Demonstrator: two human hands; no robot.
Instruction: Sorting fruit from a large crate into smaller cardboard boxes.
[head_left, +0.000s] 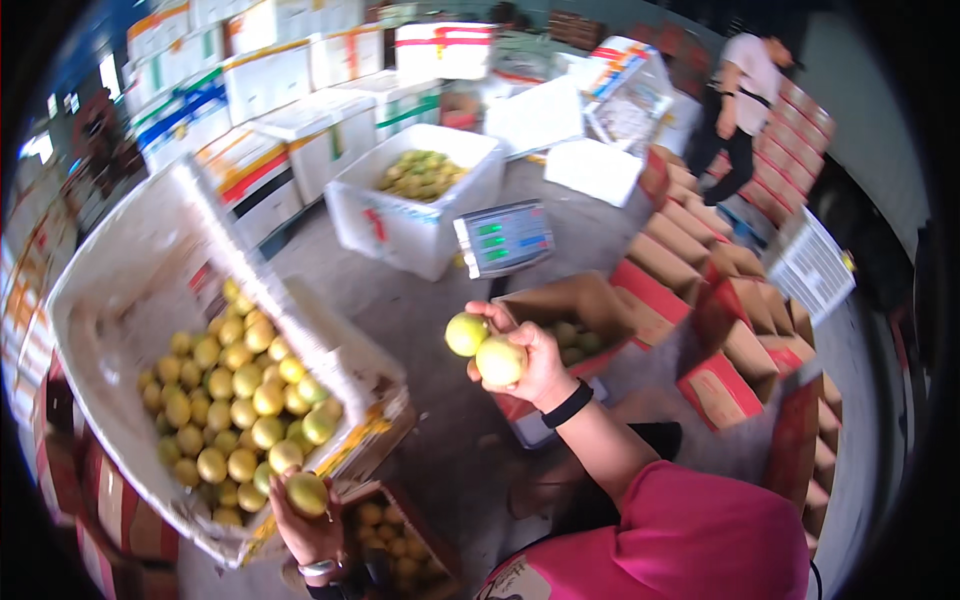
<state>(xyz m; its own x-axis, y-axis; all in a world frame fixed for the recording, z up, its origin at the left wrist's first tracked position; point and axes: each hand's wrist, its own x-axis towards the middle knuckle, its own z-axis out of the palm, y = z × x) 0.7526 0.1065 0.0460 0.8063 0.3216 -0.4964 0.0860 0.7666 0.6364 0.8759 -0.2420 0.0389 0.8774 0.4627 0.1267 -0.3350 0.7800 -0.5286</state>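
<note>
My right hand (536, 356) holds two round yellow-green fruits, a smaller-looking fruit (465, 334) and a paler fruit (501, 361), which look like passion fruit. It is raised in front of an open red-and-brown carton (600, 296) with some greenish fruits (574, 341) inside. At the near rim of a large white foam box (112, 300), my left hand (300, 529) has one yellow-green fruit (307, 495) in its fingers. Many similar fruits (240, 405) lie in that box, which stands tilted. Below my left hand is another carton of fruit (397, 540), partly hidden.
A scale display (504, 238) with lit green digits stands behind the carton. Beyond it is a white foam bin (412, 225) of fruit. Rows of open cartons (720, 390) line the right, near a white plastic basket (808, 262). A person (742, 105) stands behind. Foam boxes (270, 82) are stacked at the back.
</note>
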